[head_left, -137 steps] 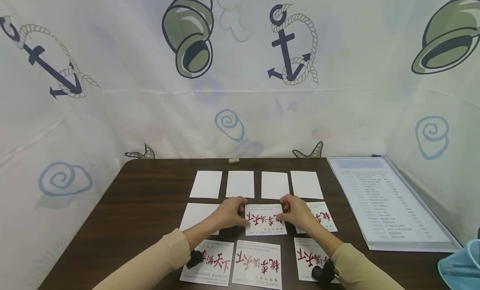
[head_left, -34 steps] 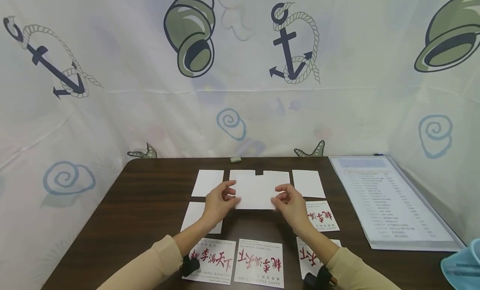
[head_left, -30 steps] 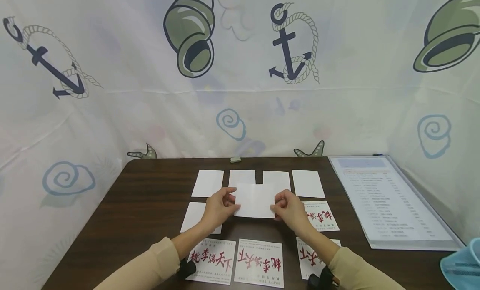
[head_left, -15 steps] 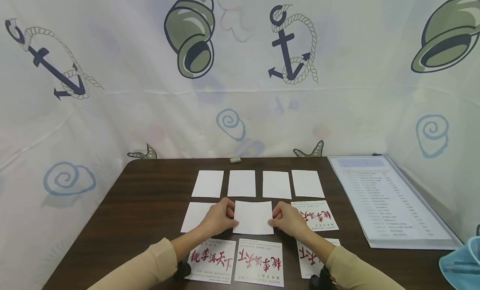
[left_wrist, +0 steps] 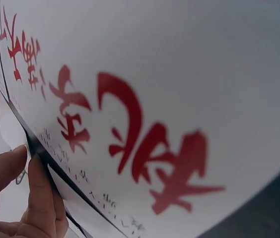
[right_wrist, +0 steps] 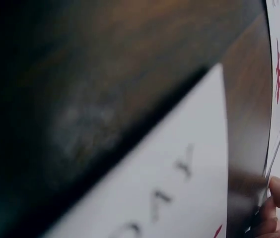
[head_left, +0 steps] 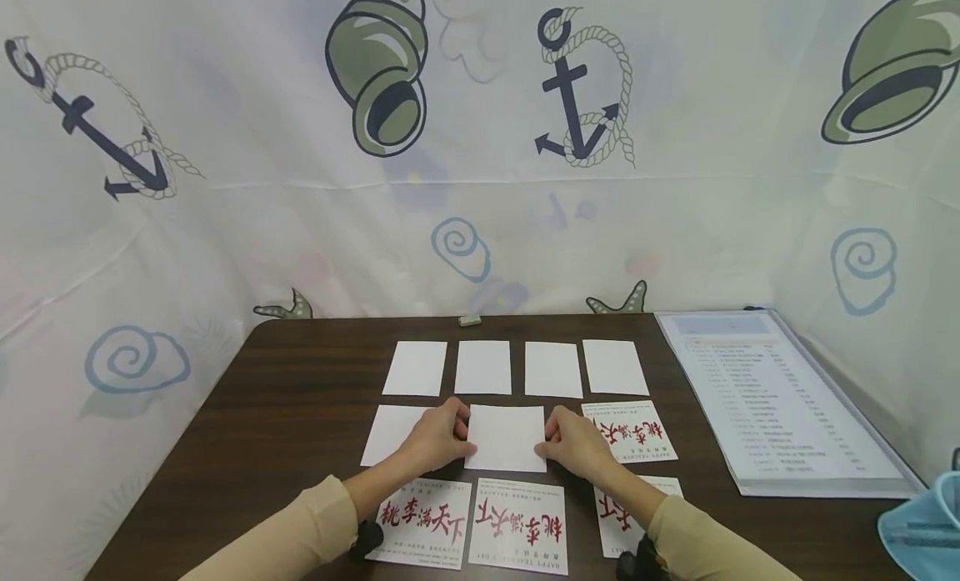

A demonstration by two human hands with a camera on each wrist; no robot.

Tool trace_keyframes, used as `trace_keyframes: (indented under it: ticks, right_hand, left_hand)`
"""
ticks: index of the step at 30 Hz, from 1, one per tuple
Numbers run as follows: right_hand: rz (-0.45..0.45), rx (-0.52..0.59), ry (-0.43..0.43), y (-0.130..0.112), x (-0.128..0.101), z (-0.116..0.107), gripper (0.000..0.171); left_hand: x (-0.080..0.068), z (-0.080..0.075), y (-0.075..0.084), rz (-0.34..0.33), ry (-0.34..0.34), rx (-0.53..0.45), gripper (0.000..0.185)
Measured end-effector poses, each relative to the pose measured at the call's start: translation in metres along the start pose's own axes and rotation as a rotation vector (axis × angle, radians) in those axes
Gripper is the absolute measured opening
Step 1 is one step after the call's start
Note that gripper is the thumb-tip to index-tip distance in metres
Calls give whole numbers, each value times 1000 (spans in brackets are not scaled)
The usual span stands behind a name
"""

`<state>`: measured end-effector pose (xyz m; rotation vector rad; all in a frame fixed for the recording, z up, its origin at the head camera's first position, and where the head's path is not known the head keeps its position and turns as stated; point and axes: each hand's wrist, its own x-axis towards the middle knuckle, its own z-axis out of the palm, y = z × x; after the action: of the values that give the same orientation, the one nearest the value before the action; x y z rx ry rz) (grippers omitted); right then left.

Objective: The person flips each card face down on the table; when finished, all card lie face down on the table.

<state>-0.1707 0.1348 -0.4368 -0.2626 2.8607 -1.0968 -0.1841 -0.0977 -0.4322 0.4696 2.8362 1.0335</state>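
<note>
Hands at either short edge of a blank-side-up card lying flat in the middle row of a grid on the dark bench: the left hand pinches the card's left edge and the right hand pinches its right edge, fingers curled, the card between them touching the bench. Risks, judged from this layout: the card sits close to its neighbours, so a sideways nudge on release could skew it out of line or slide it over the blank card partly hidden beneath the left hand; a thin card lying flat is also hard to let go of cleanly, and a fingertip dragging off the edge could lift or flip it; the sleeves and wrist cameras hang low over the near row and could brush the printed cards there out of place. Count: four blank cards in the far row; in the middle row, two blank cards and one printed card with red characters; in the near row, three printed cards, the rightmost partly covered by the right forearm. Ten cards in all, six blank side up and four printed side up. One laminated sheet lies at the right, one small grey object at the far edge, one blue object at the lower right corner.
</note>
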Motion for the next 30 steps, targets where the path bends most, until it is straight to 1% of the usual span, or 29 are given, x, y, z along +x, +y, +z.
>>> trace_keyframes:
  ticks: [5,9,12,14,16,19,21,25,30]
  right_hand:
    - [-9,-9,9,2,-1,-2,23]
    - [16,27,23,6,-1,-6,21]
    - [35,92,60,12,-1,-19,17]
    - [48,134,93,19,-1,-33,17]
    - [68,154,132,30,-2,-48,20]
    - [112,125,186,51,-4,-67,25]
    - [139,88,210,65,-7,-76,27]
    - [172,45,198,86,-12,-86,35]
    - [198,24,163,98,-11,-91,43]
  left_hand:
    - [3,1,4,17,-13,45,36]
    - [5,2,7,32,-21,23,38]
    - [11,1,13,49,-29,-27,39]
    - [17,1,22,55,-50,-92,42]
    - [24,3,33,50,-86,-167,45]
    - [33,13,50,39,-151,-267,52]
    - [38,23,61,36,-182,-303,56]
    - [49,43,79,31,-218,-325,62]
    - [57,62,94,4,-234,-350,66]
